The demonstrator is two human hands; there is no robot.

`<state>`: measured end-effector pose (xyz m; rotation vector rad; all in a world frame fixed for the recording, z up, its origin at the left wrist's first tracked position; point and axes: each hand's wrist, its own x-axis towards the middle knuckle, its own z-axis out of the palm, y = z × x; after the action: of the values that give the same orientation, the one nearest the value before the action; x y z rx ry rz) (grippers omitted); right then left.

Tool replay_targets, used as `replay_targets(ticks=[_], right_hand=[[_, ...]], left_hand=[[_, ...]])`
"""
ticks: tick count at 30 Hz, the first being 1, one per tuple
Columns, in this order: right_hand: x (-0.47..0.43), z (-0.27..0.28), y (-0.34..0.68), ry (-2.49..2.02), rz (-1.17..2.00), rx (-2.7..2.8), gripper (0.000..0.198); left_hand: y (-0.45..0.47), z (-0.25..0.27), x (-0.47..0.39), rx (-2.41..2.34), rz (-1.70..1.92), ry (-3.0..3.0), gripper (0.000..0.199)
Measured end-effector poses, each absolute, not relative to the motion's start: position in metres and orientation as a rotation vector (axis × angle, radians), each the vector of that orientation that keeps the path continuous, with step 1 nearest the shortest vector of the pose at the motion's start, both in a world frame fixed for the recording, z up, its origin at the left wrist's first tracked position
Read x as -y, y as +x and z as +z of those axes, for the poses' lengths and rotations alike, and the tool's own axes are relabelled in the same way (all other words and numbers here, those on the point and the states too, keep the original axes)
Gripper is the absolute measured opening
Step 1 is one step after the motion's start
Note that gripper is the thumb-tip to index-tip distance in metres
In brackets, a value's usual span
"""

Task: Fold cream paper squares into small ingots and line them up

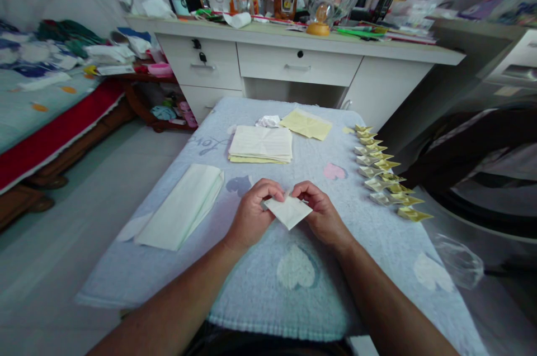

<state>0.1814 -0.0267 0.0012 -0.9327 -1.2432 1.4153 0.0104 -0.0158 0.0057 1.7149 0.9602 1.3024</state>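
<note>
Between my hands is a small folded piece of white paper, diamond-shaped with one corner pointing toward me. My left hand pinches its left side between thumb and fingers. On the opposite side, my right hand grips it the same way, and both thumbs meet near its top. Beyond them lies a stack of white and yellow paper sheets. A creased yellow sheet and a crumpled white paper rest behind that stack. Folded paper boats, white and yellow, line the right edge.
A blue patterned cloth covers the table. Folded white sheets lie at the left. Past the table stands a white desk loaded with jars and clutter. A bed is on the left, and a clear plastic bag hangs at the right.
</note>
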Motion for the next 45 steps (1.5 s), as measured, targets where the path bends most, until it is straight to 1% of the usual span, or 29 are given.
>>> replay_targets(ticks=[4, 10, 15, 20, 25, 29, 31, 32, 36, 38, 45], right_hand=[[0.024, 0.002, 0.183, -0.928, 1.473, 1.048, 0.013], [0.025, 0.003, 0.186, -0.932, 1.627, 0.949, 0.022], [0.025, 0.003, 0.183, -0.923, 1.77, 0.974, 0.035], [0.022, 0.0, 0.184, -0.948, 1.675, 0.964, 0.037], [0.02, -0.004, 0.184, -0.99, 1.491, 1.076, 0.031], [0.02, -0.005, 0.183, -1.023, 1.401, 1.166, 0.026], [0.02, -0.004, 0.182, -1.044, 1.377, 1.19, 0.024], [0.021, -0.004, 0.181, -1.05, 1.374, 1.2, 0.024], [0.023, -0.002, 0.179, -1.041, 1.388, 1.237, 0.025], [0.024, -0.001, 0.179, -1.031, 1.389, 1.253, 0.025], [0.026, 0.0, 0.179, -1.054, 1.46, 1.201, 0.031]], left_hand=[[0.011, 0.006, 0.017, -0.957, 1.317, 1.828, 0.016], [0.01, 0.006, 0.022, -0.995, 1.276, 2.051, 0.02], [0.012, 0.006, 0.025, -0.96, 1.184, 2.14, 0.023], [0.011, 0.005, 0.021, -0.964, 1.164, 1.912, 0.035], [0.009, 0.008, 0.023, -0.924, 1.023, 1.699, 0.022], [0.011, 0.009, 0.026, -0.992, 1.016, 1.79, 0.041], [0.013, 0.007, 0.026, -1.04, 1.023, 1.852, 0.044], [0.014, 0.006, 0.025, -1.069, 1.027, 1.882, 0.042], [0.016, 0.004, 0.023, -1.172, 1.035, 2.026, 0.019], [0.016, 0.005, 0.023, -1.179, 1.03, 2.074, 0.012], [0.016, 0.006, 0.024, -1.177, 1.021, 2.023, 0.008]])
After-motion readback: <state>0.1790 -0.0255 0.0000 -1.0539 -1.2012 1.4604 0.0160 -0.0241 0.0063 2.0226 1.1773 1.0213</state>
